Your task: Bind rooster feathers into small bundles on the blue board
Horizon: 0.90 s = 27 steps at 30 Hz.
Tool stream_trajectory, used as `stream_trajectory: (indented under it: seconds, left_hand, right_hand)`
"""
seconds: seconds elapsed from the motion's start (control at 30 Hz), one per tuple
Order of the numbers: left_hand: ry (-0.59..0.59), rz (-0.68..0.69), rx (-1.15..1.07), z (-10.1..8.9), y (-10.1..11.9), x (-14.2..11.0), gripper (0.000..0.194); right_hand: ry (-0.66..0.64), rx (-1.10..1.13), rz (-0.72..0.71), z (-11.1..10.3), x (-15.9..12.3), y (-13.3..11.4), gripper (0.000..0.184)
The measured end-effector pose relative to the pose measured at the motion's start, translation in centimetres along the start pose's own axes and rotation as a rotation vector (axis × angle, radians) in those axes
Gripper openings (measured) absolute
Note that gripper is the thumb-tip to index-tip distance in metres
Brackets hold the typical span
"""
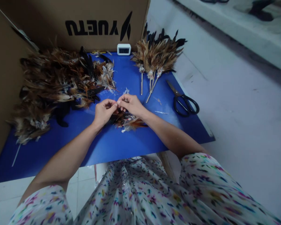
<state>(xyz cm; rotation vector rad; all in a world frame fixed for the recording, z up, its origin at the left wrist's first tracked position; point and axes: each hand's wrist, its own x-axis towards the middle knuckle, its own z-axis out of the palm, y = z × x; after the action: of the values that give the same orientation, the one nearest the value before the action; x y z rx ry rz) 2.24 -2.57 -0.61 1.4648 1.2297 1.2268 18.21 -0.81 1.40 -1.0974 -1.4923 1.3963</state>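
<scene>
My left hand [104,112] and my right hand [130,104] meet above the middle of the blue table, fingertips pinched together. Whatever sits between the fingers is too small to make out. Just below them a small bunch of brown and white feathers [128,121] lies on the table, partly covered by my hands. To the left spreads a large heap of brown and black feathers [58,78]. Feather bundles on thin sticks [155,59] lie at the back right, their sticks pointing toward me. Scissors with black handles [184,104] rest near the right edge.
A cardboard box [96,18] with black lettering stands behind the blue table [131,145]. In front of it is a small white digital display [124,49]. White scraps lie right of my hands. A thin white stick [16,155] pokes out at the front left. A pale wall is on the right.
</scene>
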Motion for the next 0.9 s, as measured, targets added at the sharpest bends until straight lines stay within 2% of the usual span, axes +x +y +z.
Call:
stream_trajectory:
  seconds: [0.4,0.53,0.57,0.73,0.9]
  left_hand:
    - [0.037,0.051,-0.005,0.1,-0.2,0.2,0.010]
    - [0.045,0.070,0.004,0.0,-0.3,0.2,0.009]
    - [0.051,0.077,0.009,0.0,-0.2,0.1,0.009]
    - [0.039,0.094,0.028,0.0,-0.1,0.1,0.014]
    - [0.030,0.093,0.051,0.1,-0.1,0.1,0.016]
  right_hand:
    - [0.023,0.171,0.044,-0.2,0.4,0.6,0.015]
    - [0.019,0.196,0.011,-0.3,0.3,0.6,0.008]
    - [0.016,0.187,-0.010,-0.3,0.3,0.6,0.004]
    - [-0.016,0.030,-0.135,-0.9,0.4,1.3,0.015]
    - [0.084,-0.232,-0.330,-1.1,-0.1,1.4,0.013]
